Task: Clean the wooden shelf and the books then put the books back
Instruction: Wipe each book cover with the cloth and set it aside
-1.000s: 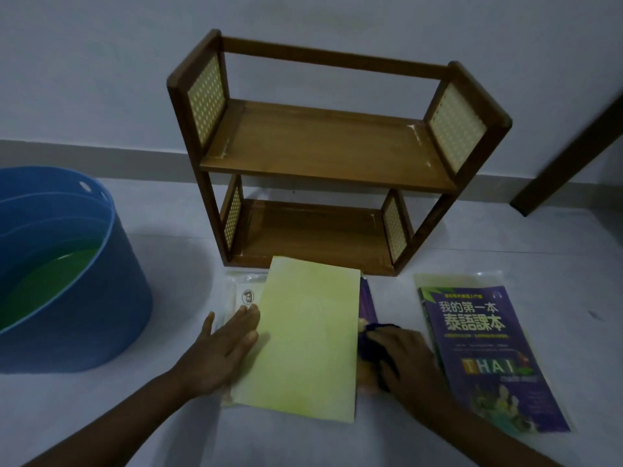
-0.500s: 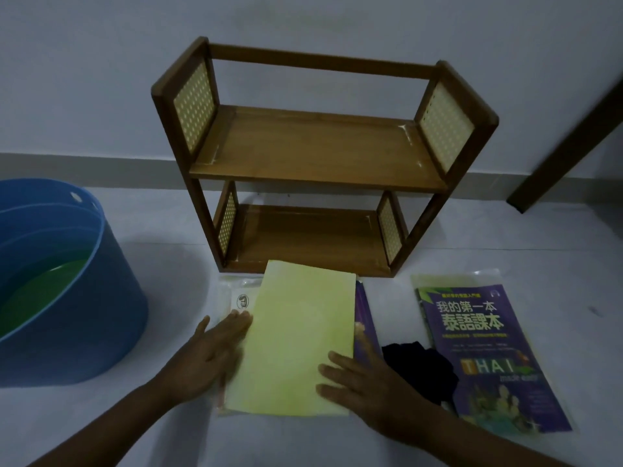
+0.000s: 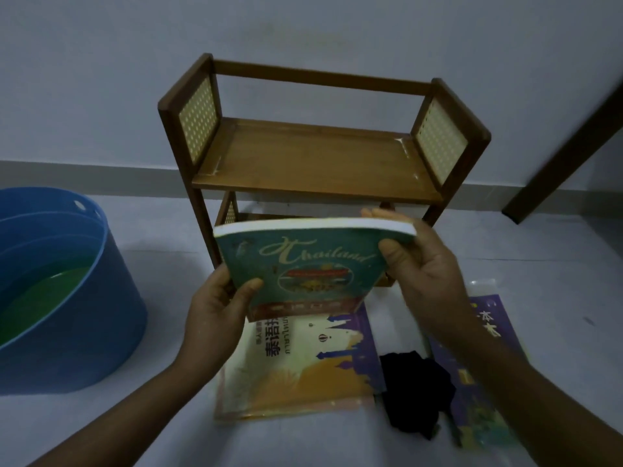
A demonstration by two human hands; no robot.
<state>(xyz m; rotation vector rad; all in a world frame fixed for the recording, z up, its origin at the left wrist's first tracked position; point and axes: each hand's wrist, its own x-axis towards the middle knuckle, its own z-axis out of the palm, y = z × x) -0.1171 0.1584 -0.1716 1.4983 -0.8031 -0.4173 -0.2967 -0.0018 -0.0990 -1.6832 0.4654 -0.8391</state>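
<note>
A two-tier wooden shelf with woven side panels stands against the wall, both boards bare. In front of it I hold a teal "Thailand" book in the air, cover toward me. My left hand grips its lower left corner and my right hand grips its upper right edge. Below it a yellow-and-purple book lies flat on the floor. A dark cloth lies crumpled to its right. A purple Thai textbook lies further right, partly hidden by my right arm.
A blue plastic tub holding greenish water stands on the floor at the left. A dark wooden door frame slants at the far right. The floor is pale and the wall behind the shelf is plain.
My right hand let go of the dark cloth, which now lies on the floor. Both hands lifted the top book off the stack and turned it over, showing its teal cover.
</note>
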